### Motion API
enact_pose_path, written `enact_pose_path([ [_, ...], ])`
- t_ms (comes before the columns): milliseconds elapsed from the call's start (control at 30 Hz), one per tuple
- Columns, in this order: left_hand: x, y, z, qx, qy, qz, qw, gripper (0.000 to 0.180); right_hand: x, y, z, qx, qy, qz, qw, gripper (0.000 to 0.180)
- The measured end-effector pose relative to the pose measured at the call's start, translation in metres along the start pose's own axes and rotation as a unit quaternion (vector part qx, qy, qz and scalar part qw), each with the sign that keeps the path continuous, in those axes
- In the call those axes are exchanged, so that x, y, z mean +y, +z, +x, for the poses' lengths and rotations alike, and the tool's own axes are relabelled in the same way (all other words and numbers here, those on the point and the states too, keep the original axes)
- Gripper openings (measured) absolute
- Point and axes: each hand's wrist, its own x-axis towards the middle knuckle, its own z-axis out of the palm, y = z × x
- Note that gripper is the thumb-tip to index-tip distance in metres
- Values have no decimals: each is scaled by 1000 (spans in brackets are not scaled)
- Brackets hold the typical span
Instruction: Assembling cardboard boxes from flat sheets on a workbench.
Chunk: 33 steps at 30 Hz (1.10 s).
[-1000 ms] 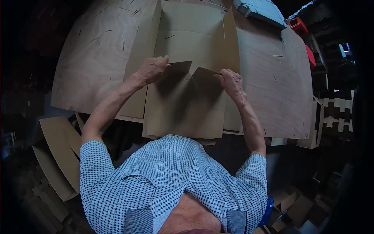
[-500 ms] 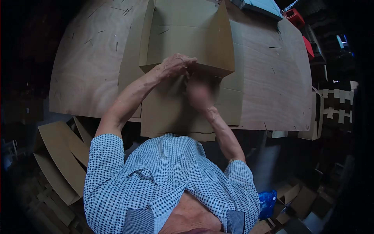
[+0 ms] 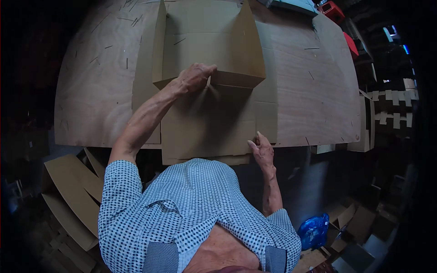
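A brown cardboard box, its side walls raised, lies on a wooden table in front of me. My left hand is closed over the top edge of the box's near wall, its fingertips partly hidden. Below that wall a wide cardboard flap stretches toward my body and reaches the table's front edge. Beside the right corner of this flap is my right hand, thumb and forefinger apart and nothing visible between them. Whether it touches the flap I cannot tell.
The wooden table carries scattered thin dark strips. A pale blue-grey object and a red object are at the back right. Folded cardboard leans at the lower left. A blue plastic bag lies at the lower right.
My right hand has moved from under the box's near wall down and right to the flap's corner. My left hand keeps its hold; the view has shifted slightly.
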Motion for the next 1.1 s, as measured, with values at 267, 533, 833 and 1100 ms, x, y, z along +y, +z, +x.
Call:
enact_pose_path([
  [267,-7,28,-17,23,83,-45,995,15,-3,-56,20,-137,119,450,874,49],
  [533,28,35,-38,-108,174,-132,970,7,-26,-59,89,78,-266,50,960,47],
  [833,2,-27,-48,-224,-114,-419,873,45,-10,-51,108,11,-193,76,978,39],
  [1100,-45,22,-153,385,-50,-603,697,65,-25,-12,131,89,-59,163,981,46],
])
